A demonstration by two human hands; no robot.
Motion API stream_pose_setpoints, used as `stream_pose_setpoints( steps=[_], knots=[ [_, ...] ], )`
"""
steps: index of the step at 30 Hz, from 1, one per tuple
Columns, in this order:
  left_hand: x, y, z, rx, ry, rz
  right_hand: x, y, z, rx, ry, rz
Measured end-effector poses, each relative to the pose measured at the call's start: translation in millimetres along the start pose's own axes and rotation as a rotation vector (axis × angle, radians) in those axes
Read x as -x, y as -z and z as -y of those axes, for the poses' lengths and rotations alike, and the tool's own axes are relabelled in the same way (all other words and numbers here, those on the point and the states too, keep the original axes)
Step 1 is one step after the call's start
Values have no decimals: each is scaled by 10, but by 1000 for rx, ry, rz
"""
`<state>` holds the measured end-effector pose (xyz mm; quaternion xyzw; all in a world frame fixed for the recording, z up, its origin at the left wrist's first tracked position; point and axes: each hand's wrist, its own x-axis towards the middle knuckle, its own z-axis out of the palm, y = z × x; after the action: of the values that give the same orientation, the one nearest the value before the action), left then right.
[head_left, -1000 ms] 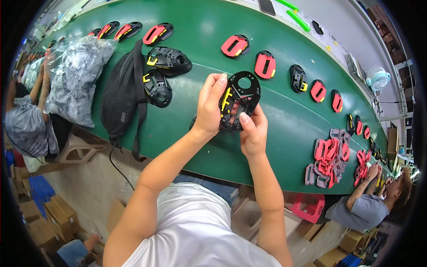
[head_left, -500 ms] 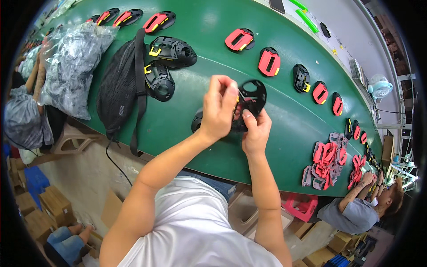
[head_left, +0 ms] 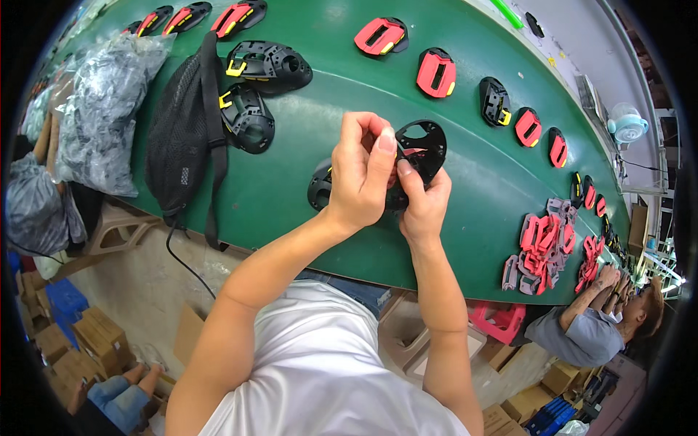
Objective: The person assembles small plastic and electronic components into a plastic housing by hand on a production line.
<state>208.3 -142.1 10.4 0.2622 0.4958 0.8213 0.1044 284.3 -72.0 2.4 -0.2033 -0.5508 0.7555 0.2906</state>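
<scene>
My right hand (head_left: 424, 203) is closed round a black plastic shell (head_left: 433, 145) with a large round opening, its thumb pressed on the near side. Some red shows inside the shell. Against the shell's left edge, my left hand (head_left: 361, 171) is closed in a pinch of thumb and forefinger; what lies between those fingertips is hidden. Both hands are above the green table (head_left: 305, 236). Another black shell (head_left: 318, 187) with a bit of yellow lies on the table, partly behind my left wrist.
A black mesh bag (head_left: 178, 138) with a strap lies at the left, beside two black shells (head_left: 269, 67) with yellow clips. Red-and-black pieces (head_left: 437, 73) line the far side. A pile of red and grey parts (head_left: 542, 243) is at the right, near a co-worker (head_left: 589, 330).
The shell has tilted and its round opening shows more plainly. My left fingers have drawn in at its edge. The table's things sit slightly higher in view.
</scene>
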Motion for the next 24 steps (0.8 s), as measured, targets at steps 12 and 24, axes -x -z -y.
stream_pose_setpoints(
  steps=[12,24],
  knots=[
    [-59,15,58,-128,-91,23,-54,9,6,62,-72,-18],
    [-290,43,-85,-166,7,-116,38,-33,144,224,68,115]
  ],
)
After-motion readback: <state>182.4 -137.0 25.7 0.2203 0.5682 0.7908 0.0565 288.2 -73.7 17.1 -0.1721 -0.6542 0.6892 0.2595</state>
